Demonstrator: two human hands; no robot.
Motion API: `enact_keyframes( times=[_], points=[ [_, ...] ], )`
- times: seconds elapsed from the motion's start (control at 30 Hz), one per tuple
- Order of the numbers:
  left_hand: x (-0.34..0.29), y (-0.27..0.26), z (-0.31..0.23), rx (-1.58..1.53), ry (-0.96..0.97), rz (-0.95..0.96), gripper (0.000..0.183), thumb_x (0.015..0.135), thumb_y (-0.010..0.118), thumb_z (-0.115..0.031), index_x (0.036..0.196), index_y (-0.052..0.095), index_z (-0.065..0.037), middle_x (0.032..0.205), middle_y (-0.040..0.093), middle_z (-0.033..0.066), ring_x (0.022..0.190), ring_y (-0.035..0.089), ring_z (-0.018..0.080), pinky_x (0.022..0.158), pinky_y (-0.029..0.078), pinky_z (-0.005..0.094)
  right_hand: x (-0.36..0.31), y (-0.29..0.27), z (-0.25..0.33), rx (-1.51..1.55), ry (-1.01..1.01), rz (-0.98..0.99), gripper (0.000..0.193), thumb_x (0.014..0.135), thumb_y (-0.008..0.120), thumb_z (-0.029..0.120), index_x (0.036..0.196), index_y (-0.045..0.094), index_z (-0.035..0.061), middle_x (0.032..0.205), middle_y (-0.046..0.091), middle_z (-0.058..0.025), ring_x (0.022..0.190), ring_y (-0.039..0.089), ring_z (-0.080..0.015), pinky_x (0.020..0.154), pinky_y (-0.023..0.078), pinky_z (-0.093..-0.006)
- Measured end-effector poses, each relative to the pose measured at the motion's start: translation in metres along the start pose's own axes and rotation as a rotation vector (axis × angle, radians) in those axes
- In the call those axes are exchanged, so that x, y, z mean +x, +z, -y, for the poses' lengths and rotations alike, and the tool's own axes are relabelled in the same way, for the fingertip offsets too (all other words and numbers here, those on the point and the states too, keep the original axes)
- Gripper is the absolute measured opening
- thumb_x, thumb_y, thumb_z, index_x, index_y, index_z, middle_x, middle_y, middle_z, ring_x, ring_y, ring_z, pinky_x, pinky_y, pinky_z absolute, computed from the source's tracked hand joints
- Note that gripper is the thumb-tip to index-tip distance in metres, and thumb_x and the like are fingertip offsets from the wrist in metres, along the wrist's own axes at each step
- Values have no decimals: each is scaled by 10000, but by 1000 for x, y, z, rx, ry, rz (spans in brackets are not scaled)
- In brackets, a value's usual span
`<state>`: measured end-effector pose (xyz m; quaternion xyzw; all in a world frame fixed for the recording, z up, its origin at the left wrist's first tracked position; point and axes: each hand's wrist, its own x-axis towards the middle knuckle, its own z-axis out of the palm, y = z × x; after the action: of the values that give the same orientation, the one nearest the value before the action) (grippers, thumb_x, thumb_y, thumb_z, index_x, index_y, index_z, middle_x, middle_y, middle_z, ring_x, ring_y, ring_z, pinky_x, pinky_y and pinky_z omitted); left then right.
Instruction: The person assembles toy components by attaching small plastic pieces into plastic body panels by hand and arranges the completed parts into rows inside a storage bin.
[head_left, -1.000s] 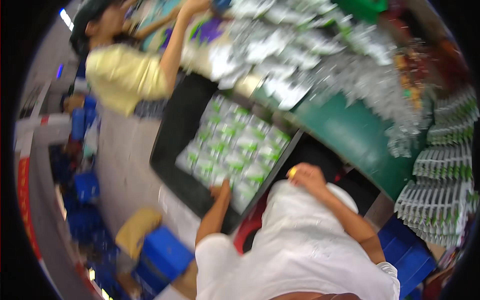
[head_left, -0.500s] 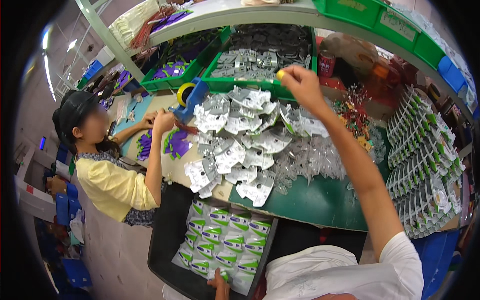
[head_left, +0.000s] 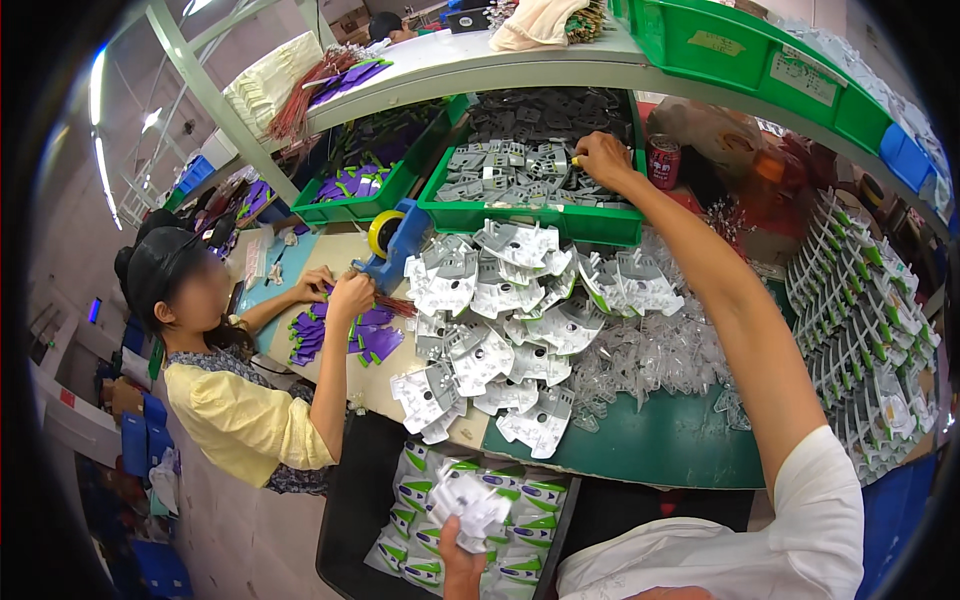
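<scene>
Right arm extended forward, right fingers bent, left fingers curled, low.

the green-and-beige workbench carries white shells, clear parts and a tape dispenser.

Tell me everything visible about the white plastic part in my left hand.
The white, plastic-looking part is blurred, hiding its fine details; its outline looks irregular. The left hand grips its lower edge. From the camera it overlaps green-and-white pieces in the black plastic tub; whether it touches them is unclear.
</scene>
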<state>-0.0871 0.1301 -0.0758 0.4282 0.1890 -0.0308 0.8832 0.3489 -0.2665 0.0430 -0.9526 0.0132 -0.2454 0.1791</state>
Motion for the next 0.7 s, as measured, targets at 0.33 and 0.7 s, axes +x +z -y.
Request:
enact_keyframes(
  times=[0.33, 0.7],
  points=[
    [77, 149, 19, -284, -352, 621, 814, 724, 590, -397, 1340, 265, 23, 1305, 382, 244, 1210, 377, 418, 1022, 294, 499, -222, -125, 98, 416, -447, -237, 135, 724, 618, 0, 858, 607, 9, 777, 597, -111, 678, 592, -239, 608, 474, -308],
    [51, 157, 55, -512, -418, 641, 796, 687, 648, -389, 1308, 327, -9, 1287, 428, 161, 1155, 461, 278, 991, 351, 422, -313, -138, 100, 528, -524, 58, 271, 638, 667, 17, 906, 640, 49, 840, 566, -66, 728, 544, -215, 629, 438, -326]
  ],
)
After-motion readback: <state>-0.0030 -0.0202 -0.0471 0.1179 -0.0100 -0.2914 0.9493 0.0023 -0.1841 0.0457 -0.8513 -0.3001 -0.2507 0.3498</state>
